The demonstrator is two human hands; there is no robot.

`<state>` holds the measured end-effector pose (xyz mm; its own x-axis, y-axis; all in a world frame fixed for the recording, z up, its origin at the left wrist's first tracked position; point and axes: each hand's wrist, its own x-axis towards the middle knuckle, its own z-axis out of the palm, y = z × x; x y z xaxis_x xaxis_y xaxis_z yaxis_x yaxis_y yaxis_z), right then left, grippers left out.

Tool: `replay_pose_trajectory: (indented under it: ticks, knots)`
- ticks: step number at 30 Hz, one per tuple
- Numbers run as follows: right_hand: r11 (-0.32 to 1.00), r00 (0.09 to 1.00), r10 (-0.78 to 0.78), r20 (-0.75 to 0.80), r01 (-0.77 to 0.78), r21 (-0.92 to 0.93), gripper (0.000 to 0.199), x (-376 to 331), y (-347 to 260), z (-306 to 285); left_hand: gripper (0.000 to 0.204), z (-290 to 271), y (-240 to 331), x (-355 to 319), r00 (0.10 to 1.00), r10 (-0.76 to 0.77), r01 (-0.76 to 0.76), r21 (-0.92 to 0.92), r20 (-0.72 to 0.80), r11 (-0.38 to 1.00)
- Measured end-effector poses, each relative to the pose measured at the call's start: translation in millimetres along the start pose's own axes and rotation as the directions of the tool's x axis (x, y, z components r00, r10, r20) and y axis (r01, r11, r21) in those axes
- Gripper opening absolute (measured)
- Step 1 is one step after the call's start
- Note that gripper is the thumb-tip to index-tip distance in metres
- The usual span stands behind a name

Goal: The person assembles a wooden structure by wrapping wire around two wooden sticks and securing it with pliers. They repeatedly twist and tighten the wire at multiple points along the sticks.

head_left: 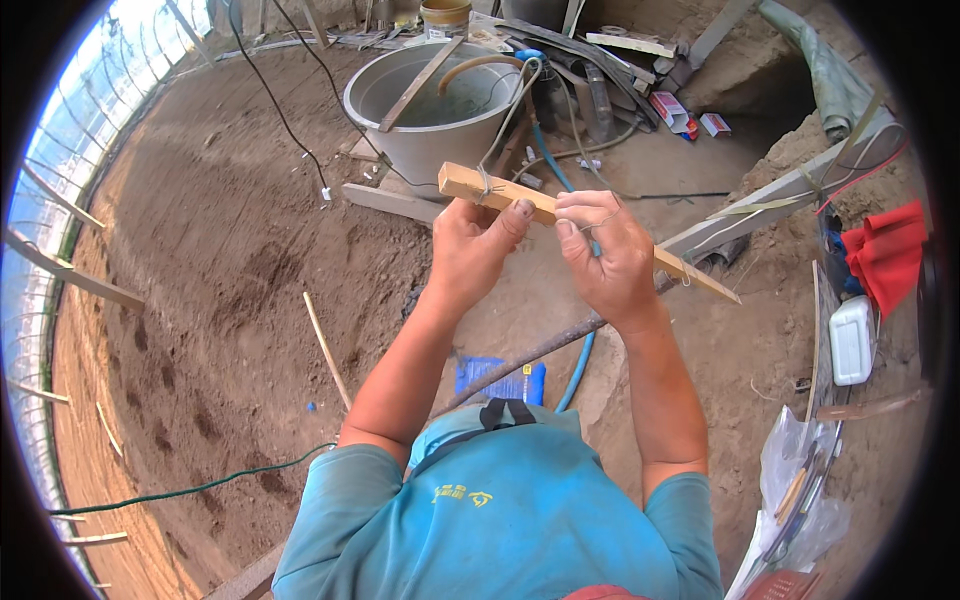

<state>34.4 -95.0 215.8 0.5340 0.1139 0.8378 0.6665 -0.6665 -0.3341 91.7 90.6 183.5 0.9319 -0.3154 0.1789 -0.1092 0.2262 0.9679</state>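
A squared wooden stick (463, 183) is held up in front of me, slanting from upper left to lower right. My left hand (468, 255) is closed round it from below, the thumb pressed on its near side. Thin wire (486, 185) is wound round the stick near its left end. Farther along, my right hand (615, 265) has its fingers curled and closed at the stick, with a thin strand across them. The fingers hide part of the stick, whose tapered end sticks out to the right.
Beyond my hands stands a large grey tub (440, 150) with a plank (420, 85) across it and a hose inside. A metal pipe (540, 347) and blue hose (578, 372) run below my hands. At right are a red cloth (890, 255) and white plastic container (851, 340).
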Motion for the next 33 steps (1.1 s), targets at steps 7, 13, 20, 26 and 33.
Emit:
replay_pose_trajectory:
  ticks: [7,13,20,26,33]
  knots:
    - [0.999,1.0,-0.024,0.003,0.024,-0.042,0.019,-1,-15,-1,0.051,-3,4,2,0.989,-0.134,0.136,-0.021,0.065,0.991]
    - [1.0,1.0,-0.005,0.005,0.005,-0.029,0.018,0,-19,-4,0.062,6,6,-4,0.989,-0.025,0.039,-0.093,0.148,0.995]
    - [1.0,0.999,0.008,0.039,-0.007,-0.024,0.017,8,-24,-6,0.057,22,15,-10,0.998,-0.024,0.031,-0.126,0.06,0.992]
    - [0.995,1.0,-0.019,0.023,0.021,-0.1,0.016,5,-30,-3,0.054,14,27,-2,0.959,-0.205,0.23,-0.112,0.196,0.967]
    - [0.999,1.0,-0.017,0.011,0.017,-0.044,0.014,11,-33,1,0.042,26,39,-3,0.963,-0.243,0.262,-0.192,0.119,0.946]
